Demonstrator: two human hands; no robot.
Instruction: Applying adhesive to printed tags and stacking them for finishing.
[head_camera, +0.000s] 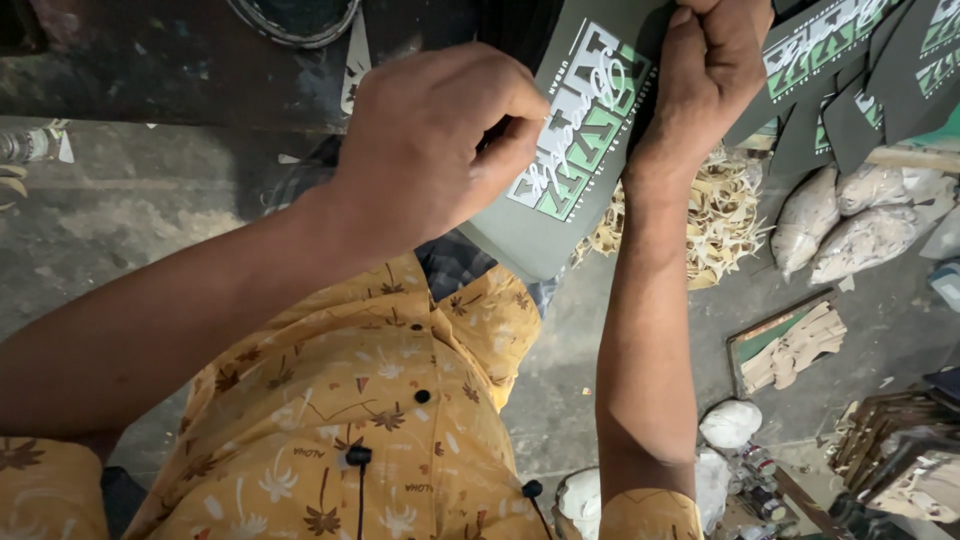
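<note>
Stained concrete floor (140, 215) below, seen past yellow patterned shirt (380, 420). Left hand (435, 150) pinched on edge of grey printed sheet (575, 150); right hand (712, 65) clamped on its top, steadying it. Beyond: pale peeled scraps (720, 215), stuffed bags (865, 225), more printed sheets (850, 70).

Both forearms reach forward, left hand (430, 140) and right hand (705, 65) pinched closed.
</note>
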